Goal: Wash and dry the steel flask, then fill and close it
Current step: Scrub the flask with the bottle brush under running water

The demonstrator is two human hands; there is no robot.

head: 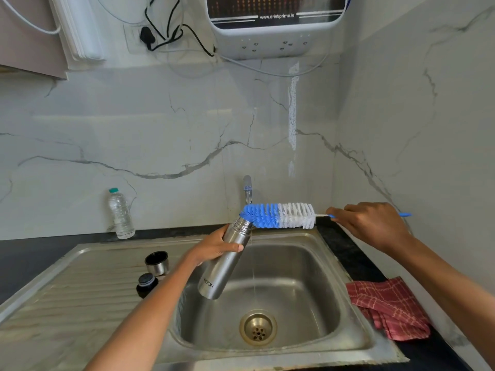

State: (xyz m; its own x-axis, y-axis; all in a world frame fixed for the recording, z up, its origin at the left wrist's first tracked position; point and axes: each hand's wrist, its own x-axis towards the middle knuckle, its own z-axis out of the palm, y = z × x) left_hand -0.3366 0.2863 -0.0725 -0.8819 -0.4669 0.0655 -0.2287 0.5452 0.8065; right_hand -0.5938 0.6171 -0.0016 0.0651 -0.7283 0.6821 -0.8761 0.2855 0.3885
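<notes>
The person is at the sink (316,245), in the washing part of the job. The left hand (214,247) is wrapped around the upper body of the steel flask (225,263), holding it tilted over the basin with its open mouth pointing up and to the right, under the tap (247,190). A thin stream of water runs down past the flask toward the drain (258,328). The right hand (369,226) is closed on the thin handle of a bottle brush (278,216), which lies almost level; its blue tip sits right at the flask's mouth, touching the rim or just beside it, with nearly all the bristles outside.

I'd judge the scrubbing of the inside is the step in hand. Next, the brush needs lining up with the neck, since it now lies at an angle to the flask, then pushing down inside and working it up and down.

The flask's cup (156,262) and stopper (146,285) wait on the draining board, left of the basin. A red checked cloth (388,306) lies on the desk (348,253) to the right, handy for drying later. Filling and closing are not yet begun.
</notes>
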